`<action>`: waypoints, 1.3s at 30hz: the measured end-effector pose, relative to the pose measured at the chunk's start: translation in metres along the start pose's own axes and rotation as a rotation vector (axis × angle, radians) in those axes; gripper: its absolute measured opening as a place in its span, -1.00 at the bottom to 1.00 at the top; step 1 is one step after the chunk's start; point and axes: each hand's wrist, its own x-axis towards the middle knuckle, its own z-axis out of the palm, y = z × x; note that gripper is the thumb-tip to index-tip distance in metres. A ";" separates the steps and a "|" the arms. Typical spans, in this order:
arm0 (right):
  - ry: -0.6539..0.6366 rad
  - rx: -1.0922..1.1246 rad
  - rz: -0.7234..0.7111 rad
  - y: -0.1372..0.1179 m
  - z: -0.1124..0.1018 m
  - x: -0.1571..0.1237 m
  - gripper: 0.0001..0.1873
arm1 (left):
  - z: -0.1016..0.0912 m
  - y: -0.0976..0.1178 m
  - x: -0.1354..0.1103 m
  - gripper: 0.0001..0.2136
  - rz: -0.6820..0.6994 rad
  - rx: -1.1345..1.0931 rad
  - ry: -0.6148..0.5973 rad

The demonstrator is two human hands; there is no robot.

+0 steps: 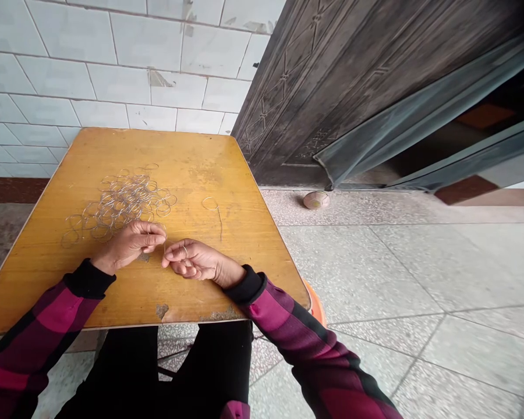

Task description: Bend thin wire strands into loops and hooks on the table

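- Checked sleeves [56,314] cover my forearms, which reach over the wooden table [244,244].
- My left hand [128,244] pinches a thin wire [165,247], just below the heap of wire rings [122,201].
- My right hand [192,260] curls narrowly beside it; whether it grips the wire, I cannot tell.
- One separate ring [209,203] lies beyond both hands.

Chipped white wall tiles [113,64], dark embossed metal door [332,99], speckled terrazzo floor [397,273], worn wooden tabletop [240,244]
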 end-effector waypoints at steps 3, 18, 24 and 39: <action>-0.011 -0.028 0.017 0.000 0.000 -0.002 -0.86 | -0.001 0.002 -0.001 -0.85 0.002 0.105 0.020; 0.825 -1.003 -0.814 -0.006 0.006 -0.016 -0.73 | 0.006 0.001 0.002 -0.87 0.119 0.051 0.298; 0.784 -1.968 -1.013 -0.005 0.009 -0.017 -0.78 | 0.016 -0.005 0.003 -0.85 0.138 -0.003 0.389; 0.841 -1.924 -0.887 0.006 0.022 0.001 -0.73 | 0.019 0.000 0.001 -0.91 0.305 -0.038 0.589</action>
